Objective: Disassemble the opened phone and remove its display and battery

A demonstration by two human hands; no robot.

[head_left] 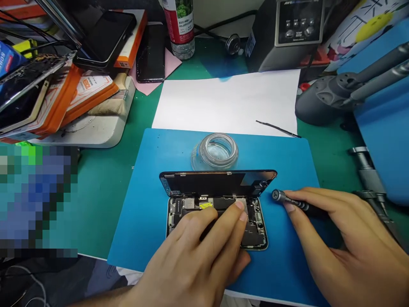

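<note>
Pins opened phone [255, 228] mid blue mat [143, 204], long axis running away from body, under left hand [191, 260] with fingers flat and together; pinches screwdriver [289, 200] in right hand [345, 243] just right, shaft aimed left at phone.

Bench top: green mat [105, 179]. Lying directly on it are a blue work mat [143, 221] at the near edge, a white paper sheet [223, 102] just behind (edges meeting) and a pink sheet [147, 87] farther back left. The blue mat carries an opened phone [207, 184] and a glass jar [214, 151].
</note>
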